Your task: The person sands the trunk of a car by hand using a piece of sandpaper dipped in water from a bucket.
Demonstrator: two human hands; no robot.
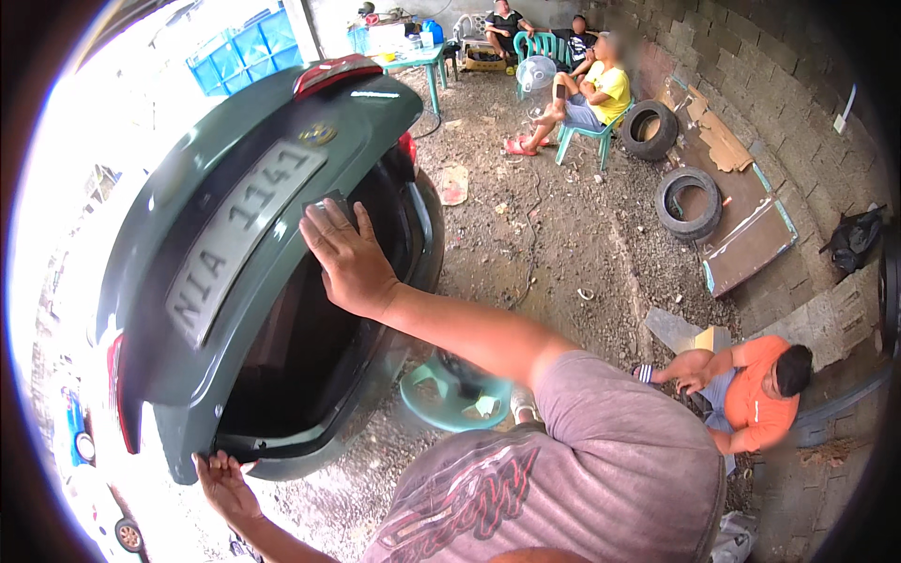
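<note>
Both hands (349, 258) flat on green trunk lid (188, 188)

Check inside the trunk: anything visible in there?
Trunk looks dark; no contents are discernible. The raised lid and right hand cover much of the opening.

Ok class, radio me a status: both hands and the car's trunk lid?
Right hand flat on trunk lid. Left hand at lid's lower corner. Lid raised, nothing held.
</note>
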